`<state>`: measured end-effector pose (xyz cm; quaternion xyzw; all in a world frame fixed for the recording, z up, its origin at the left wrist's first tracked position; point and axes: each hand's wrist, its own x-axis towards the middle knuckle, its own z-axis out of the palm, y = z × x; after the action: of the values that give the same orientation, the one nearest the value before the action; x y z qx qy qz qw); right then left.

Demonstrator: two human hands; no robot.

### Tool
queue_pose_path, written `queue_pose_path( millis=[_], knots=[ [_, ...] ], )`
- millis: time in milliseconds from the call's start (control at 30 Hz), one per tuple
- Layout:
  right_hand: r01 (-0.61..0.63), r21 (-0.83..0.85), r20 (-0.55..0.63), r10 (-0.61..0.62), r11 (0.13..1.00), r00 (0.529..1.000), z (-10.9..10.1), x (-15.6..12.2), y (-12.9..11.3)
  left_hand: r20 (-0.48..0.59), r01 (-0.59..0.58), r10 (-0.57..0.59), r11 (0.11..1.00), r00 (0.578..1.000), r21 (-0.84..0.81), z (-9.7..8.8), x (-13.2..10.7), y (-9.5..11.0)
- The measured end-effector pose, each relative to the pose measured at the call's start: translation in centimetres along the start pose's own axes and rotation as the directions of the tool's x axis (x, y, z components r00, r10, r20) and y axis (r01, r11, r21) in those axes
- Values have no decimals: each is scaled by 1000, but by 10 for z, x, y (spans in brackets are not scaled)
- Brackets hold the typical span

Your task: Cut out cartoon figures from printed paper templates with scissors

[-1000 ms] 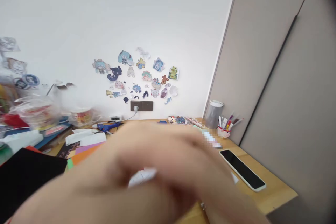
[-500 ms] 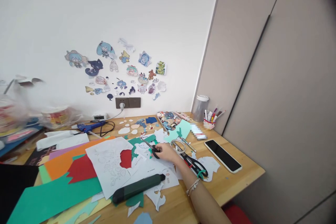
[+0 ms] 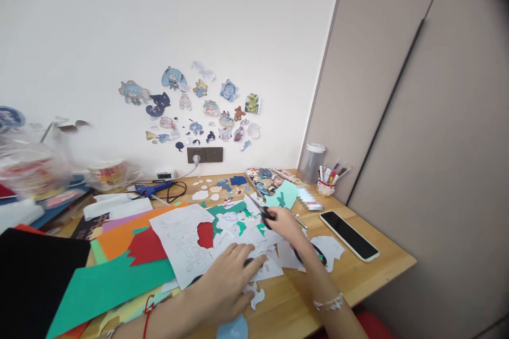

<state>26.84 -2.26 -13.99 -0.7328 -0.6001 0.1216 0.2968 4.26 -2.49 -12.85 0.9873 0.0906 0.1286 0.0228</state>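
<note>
One pair of small black-handled scissors (image 3: 267, 215): in my right hand (image 3: 284, 222), blades pointing away from me and slightly left, over the scattered cuttings
Right hand: fingers closed round the scissors' handles
Scissors' handling: light and rigid, I judge, the handles probably smooth; best held by those, because the slim tips could prick or snag paper
Left hand (image 3: 226, 278): palm down, fingers parted over one dark object (image 3: 248, 261); whether I grip it, I cannot tell, and too little shows to judge its weight
White line-drawn sheet (image 3: 181, 238): one, beyond my left hand and to its left; thin and easily creased, I would say, so safest pinched at a bare margin
Coloured sheets: one large green sheet (image 3: 115, 288), one orange sheet (image 3: 123, 238) and one black sheet (image 3: 37, 270), all left of my left hand; light and floppy, I expect, easiest lifted at a corner
Cuttings: too many overlap beyond my left hand to count
Phone (image 3: 350, 235): one, right of my right hand
Pen cup (image 3: 326, 188): one, beyond my right hand and to its right
Glue gun (image 3: 155, 188): one, blue, far beyond my left hand, to its left
</note>
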Motion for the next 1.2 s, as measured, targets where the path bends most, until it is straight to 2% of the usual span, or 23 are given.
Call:
queue_pose_path(
  millis=[100,200,333,500,767,900,1000,1100,1200],
  knots=[
    [-112,-177,55,124,978,991,-23,-25,9,30,73,-72,997,997,-25,14,-11,-19],
    [-222,-321,62,255,920,965,-38,-44,20,64,100,-97,993,993,-57,24,-16,-29],
    [-318,-444,38,372,838,927,-42,-53,38,87,114,-109,992,990,-58,29,-15,-35],
    [-350,-506,2,407,788,913,-39,-52,55,91,129,-127,992,988,-13,30,-18,-42],
    [-351,-538,-25,401,767,916,-34,-55,58,30,254,-259,960,965,114,28,-29,-63],
    [-330,-524,-100,328,785,939,-37,-57,43,-10,311,-316,924,949,222,20,-32,-85],
    [-300,-481,-174,246,824,954,-43,-60,25,-19,310,-317,911,948,273,21,-39,-100],
    [-202,-427,-162,146,882,976,-47,-63,5,-12,286,-295,914,956,287,26,-45,-107],
    [-13,-371,-19,6,929,1000,-37,-67,-11,-22,274,-278,923,960,272,26,-46,-101]
  ],
)
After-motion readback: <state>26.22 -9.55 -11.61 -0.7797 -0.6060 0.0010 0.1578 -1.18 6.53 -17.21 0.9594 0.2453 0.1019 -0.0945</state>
